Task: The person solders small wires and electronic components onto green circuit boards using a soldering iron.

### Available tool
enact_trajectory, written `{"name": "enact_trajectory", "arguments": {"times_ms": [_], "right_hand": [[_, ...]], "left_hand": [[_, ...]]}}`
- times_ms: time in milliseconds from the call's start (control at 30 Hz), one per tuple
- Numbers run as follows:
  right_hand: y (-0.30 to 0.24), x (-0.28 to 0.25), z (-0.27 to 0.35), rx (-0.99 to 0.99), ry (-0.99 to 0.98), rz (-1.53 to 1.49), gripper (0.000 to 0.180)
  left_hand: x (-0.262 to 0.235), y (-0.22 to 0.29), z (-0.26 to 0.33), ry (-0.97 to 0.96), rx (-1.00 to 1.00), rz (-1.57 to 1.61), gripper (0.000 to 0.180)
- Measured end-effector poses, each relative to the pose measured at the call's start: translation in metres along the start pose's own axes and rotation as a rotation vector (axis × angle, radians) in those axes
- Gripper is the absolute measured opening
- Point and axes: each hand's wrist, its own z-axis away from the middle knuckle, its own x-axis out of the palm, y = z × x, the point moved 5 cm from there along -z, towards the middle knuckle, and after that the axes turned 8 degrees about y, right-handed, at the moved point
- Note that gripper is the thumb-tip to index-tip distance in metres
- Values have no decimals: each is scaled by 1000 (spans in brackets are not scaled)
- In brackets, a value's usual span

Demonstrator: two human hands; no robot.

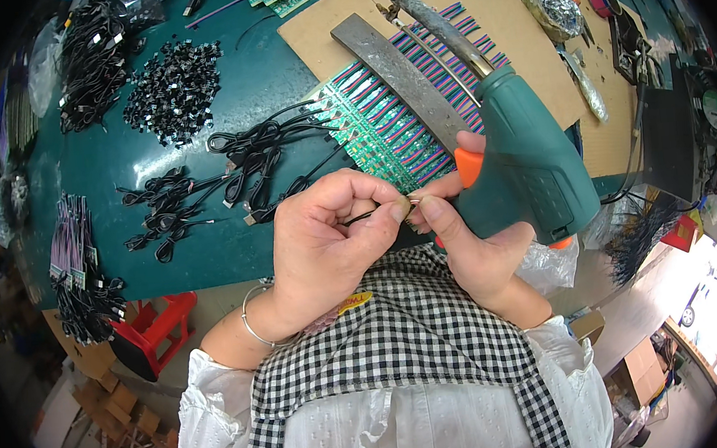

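Note:
My left hand is closed in a pinch on a thin black cable, near its end. Thumb and forefinger of my right hand meet the left fingertips at the thin wire ends, which are too small to make out fully. A green soldering gun with an orange trigger sits in my right hand, its fingers partly hidden behind the body. The gun's metal barrel points up and away. Just beyond my hands lies a green circuit board panel with rows of coloured wires, under a dark metal bar.
Coiled black cables lie left of the panel, some reaching its edge. Farther left are a heap of small black connectors and a cable bundle. A foil-wrapped dish stands far right on brown board. A red stool is below the table.

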Motion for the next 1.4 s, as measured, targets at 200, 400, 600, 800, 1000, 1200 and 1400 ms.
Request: {"name": "enact_trajectory", "arguments": {"times_ms": [200, 400, 600, 800, 1000, 1200, 1400], "right_hand": [[-1, -1, -1, -17, -6, -9, 56], [-2, 3, -1, 17, -24, -3, 58], [1, 2, 2, -73, -169, 122, 58], [0, -4, 1, 123, -16, -5, 57], [1, -6, -3, 41, -117, 79, 58], [-6, -2, -6, -345, -254, 378, 59], [-11, -32, 1, -18, 41, 105, 58]], "left_hand": [[-1, -2, -1, 2, 18, 6, 7], [1, -2, -1, 43, 56, -32, 6], [-5, -2, -5, 63, 97, -161, 4], [-3, 0, -7, 16, -16, -47, 2], [1, -2, -2, -50, -60, -75, 1], [-9, -6, -17, 97, 134, -363, 5], [-24, -17, -41, 293, 355, -526, 6]]}}
